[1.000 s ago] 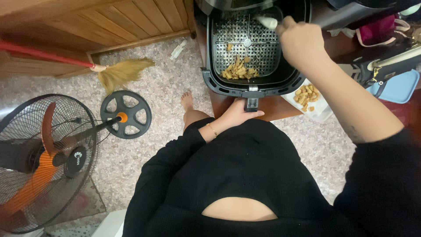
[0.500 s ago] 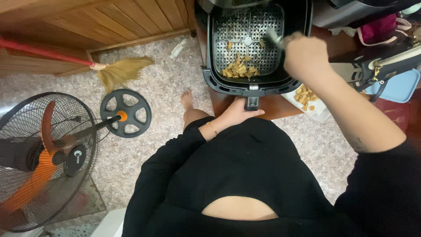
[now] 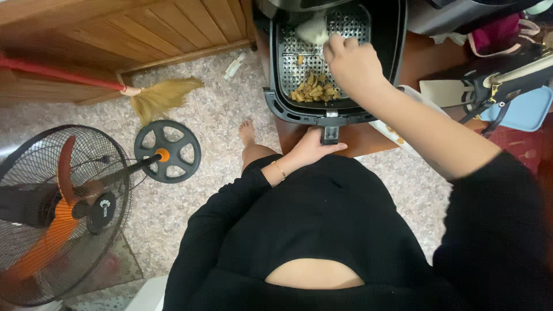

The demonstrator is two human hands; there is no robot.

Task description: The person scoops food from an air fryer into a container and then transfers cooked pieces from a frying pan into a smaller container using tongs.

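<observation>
Two bare hands work at a black air-fryer basket standing on the near edge of a low brown worktop. Left hand is wrapped shut round the basket handle at the worktop's front edge. Right hand reaches over the grille, its grip closed on a pale utensil, just beside the golden food pieces heaped at the basket's near side. A standing fan and a broom lie on the floor to the left
</observation>
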